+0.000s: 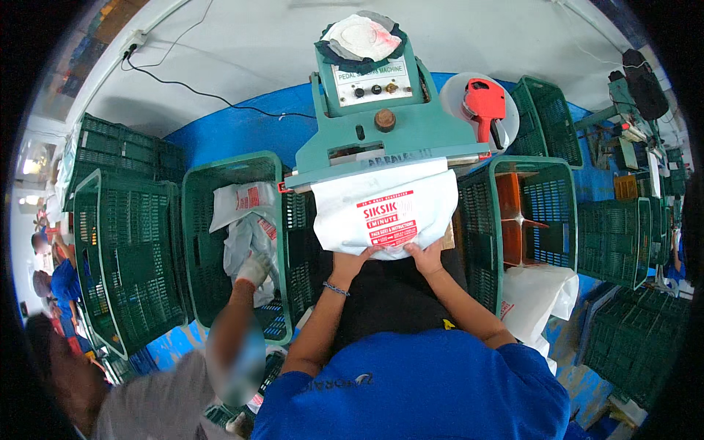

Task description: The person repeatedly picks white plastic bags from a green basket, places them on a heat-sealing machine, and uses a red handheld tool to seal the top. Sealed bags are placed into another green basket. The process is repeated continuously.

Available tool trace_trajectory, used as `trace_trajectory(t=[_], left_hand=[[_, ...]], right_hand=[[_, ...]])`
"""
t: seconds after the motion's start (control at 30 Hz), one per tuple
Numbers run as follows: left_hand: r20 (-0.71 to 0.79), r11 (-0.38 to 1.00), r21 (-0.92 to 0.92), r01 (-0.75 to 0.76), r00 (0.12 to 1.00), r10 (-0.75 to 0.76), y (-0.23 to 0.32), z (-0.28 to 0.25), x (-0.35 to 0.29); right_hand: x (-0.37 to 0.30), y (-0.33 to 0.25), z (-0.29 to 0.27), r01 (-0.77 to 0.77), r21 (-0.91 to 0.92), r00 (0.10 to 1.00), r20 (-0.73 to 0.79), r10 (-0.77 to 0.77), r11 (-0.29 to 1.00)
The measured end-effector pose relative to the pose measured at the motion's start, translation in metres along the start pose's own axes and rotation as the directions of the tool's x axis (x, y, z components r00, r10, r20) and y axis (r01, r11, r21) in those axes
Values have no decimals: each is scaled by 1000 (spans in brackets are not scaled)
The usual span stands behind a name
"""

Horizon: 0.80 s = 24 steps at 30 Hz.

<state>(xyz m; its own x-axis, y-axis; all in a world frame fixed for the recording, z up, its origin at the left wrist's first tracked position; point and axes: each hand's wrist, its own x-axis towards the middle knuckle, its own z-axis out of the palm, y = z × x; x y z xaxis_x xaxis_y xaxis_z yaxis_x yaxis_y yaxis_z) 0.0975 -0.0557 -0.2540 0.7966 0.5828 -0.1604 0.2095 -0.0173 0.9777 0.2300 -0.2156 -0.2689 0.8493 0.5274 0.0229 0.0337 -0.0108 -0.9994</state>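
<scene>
A white plastic bag with red print spans the front of a green pedal sealing machine, its upper edge at the machine's long front bar. My left hand grips the bag's lower edge, the thumb on the front and the other fingers hidden behind. On the same edge, farther right, my right hand holds it likewise, thumb on top. The bag bulges slightly toward my body. A beaded bracelet circles my left wrist.
Left, a co-worker's gloved hand reaches among white bags inside a green crate. Right, another crate has an orange divider in it and white bags hanging at its front. A red label gun lies beside the machine.
</scene>
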Motion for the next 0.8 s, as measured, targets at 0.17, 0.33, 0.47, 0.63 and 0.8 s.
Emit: trace_trajectory(t=[0.17, 0.33, 0.47, 0.63, 0.8], left_hand=[[-85, 987, 16, -161, 983, 162, 11, 2, 2], [-148, 973, -136, -184, 975, 164, 19, 7, 2], [-152, 955, -180, -235, 966, 209, 23, 6, 1], [-146, 959, -218, -183, 977, 154, 26, 7, 0], [-160, 950, -238, -203, 973, 167, 27, 10, -1]], right_hand=[[1, -12, -3, 18, -65, 997, 70, -14, 998], [10, -33, -21, 188, 133, 982, -54, -182, 973], [36, -58, -55, 103, 47, 978, -185, -92, 994], [96, -83, -68, 219, -211, 967, -85, -241, 953], [151, -82, -56, 219, -451, 974, 48, -221, 865]])
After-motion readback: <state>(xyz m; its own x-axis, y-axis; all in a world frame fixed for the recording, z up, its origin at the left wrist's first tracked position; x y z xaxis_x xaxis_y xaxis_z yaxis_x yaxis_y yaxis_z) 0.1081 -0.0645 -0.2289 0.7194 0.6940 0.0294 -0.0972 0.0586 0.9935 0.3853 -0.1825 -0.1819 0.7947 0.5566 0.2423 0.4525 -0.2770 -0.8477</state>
